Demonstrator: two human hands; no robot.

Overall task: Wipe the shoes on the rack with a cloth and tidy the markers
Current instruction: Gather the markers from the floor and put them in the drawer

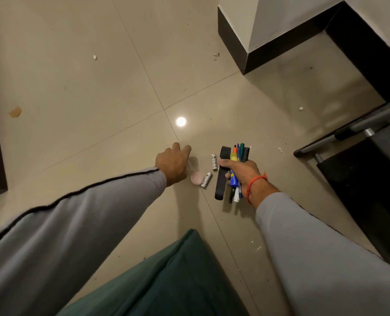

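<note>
Glossy tiled floor (pixel 98 92) near a wall corner: the right hand (pixel 244 173) fingers clench a bundle of markers (pixel 235 165), light, smooth, prone to slipping, so gripped mid-length; left hand (pixel 172 161) fingers loosely curled, empty, beside two white tubes (pixel 214 161)

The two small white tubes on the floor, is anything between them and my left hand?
Only a little: the pink round lid lies between the left hand and the nearer white tube. The farther white tube has bare floor tile toward that hand.
</note>
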